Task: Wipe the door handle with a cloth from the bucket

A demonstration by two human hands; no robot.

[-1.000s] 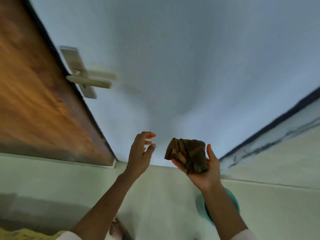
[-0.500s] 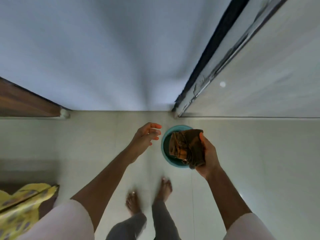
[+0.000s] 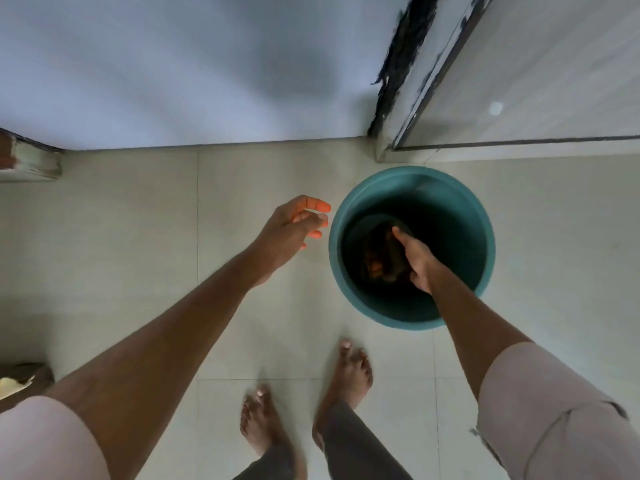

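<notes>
Floor [image 3: 138,271]: pale tile, bare feet [image 3: 349,372] planted just short of the bucket. Door [image 3: 173,64]: white panel fills the upper view; the door handle is out of view, so nothing can be said of its condition from here. Bucket [image 3: 481,237]: teal, upright on the floor near the door frame's foot, interior dark; whether it holds water cannot be told. Right hand [image 3: 420,263]: reaches down inside the bucket, fingers curled around the cloth [image 3: 375,258], a dark brown bundle low in the bucket; grip looks closed on it, though shadow hides the fingertips. Left hand [image 3: 294,230]: outside the rim, just beside it, loosely part-open, holding nothing. Judgement: the step in hand is handling the cloth in the bucket, either dipping it or dropping it off; the view does not settle which. If dipping, take the whole bundle, not a corner, lift it clear of the rim, and use the free left hand to wring over the bucket so drips land inside, not on tile beside bare feet. Slip risk otherwise.
</notes>
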